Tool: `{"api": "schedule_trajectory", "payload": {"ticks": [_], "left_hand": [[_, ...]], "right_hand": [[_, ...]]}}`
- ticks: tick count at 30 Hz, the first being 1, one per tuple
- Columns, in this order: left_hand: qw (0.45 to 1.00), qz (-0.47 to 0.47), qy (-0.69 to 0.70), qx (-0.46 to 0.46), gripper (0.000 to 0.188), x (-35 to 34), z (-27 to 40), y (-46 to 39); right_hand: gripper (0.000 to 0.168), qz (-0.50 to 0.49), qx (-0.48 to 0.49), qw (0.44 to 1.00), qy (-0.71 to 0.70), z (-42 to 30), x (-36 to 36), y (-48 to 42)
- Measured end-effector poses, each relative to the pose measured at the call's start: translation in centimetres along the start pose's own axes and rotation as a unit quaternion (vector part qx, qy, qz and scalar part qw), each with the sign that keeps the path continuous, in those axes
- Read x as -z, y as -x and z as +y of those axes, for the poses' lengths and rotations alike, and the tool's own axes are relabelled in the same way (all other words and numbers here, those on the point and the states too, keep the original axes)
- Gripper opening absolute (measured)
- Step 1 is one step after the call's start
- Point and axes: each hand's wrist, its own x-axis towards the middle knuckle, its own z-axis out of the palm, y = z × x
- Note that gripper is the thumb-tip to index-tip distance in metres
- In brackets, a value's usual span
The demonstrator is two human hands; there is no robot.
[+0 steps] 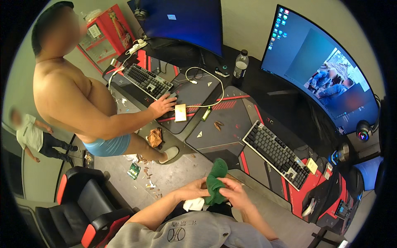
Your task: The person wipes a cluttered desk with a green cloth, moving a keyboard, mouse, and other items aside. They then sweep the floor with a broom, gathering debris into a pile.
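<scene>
My left hand (193,188) and my right hand (234,191) both grip a bunched green cloth (216,183) in front of my body. One end of the cloth sticks up past my fingers. A crumpled white tissue or cloth (194,204) shows just below my left hand; whether the fingers hold it cannot be made out. Closest to the hands is the desk's front edge, with a dark mouse mat (221,136) on top. On that mat lie a few brown husks or shells (218,125) and a small green packet (206,114).
Right of the mat sits a keyboard (276,155) below a curved monitor (322,71). A bottle (240,65) stands behind. Another person (83,93) at left rests a hand on a mouse. Litter (134,171) covers part of the floor near a black-and-red chair (90,198). A second person (34,133) stands farther back.
</scene>
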Motion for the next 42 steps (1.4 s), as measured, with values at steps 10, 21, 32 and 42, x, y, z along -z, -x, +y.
{"api": "schedule_trajectory", "payload": {"ticks": [10, 21, 32, 42], "left_hand": [[0.980, 0.058, 0.178, -0.070, 0.031, 0.3, 1.2, -2.9], [0.942, 0.312, 0.109, 0.059, 0.009, 3.5, 0.1, -2.2], [0.990, -0.047, -0.111, 0.069, 0.019, -13.7, -5.9, -0.6], [0.810, 0.407, -0.405, 0.118, 0.018, -2.2, -14.7, 0.5]], "right_hand": [[0.050, 0.158, 0.228, 0.933, 0.229, 0.4, -1.9, -2.5], [0.050, 0.203, 0.214, 0.697, 0.654, 5.0, 6.1, -14.6], [0.060, 0.481, 0.041, 0.549, 0.683, 7.3, 24.8, 11.9], [0.050, 0.538, 0.025, 0.551, 0.637, 6.6, 31.1, 21.3]]}}
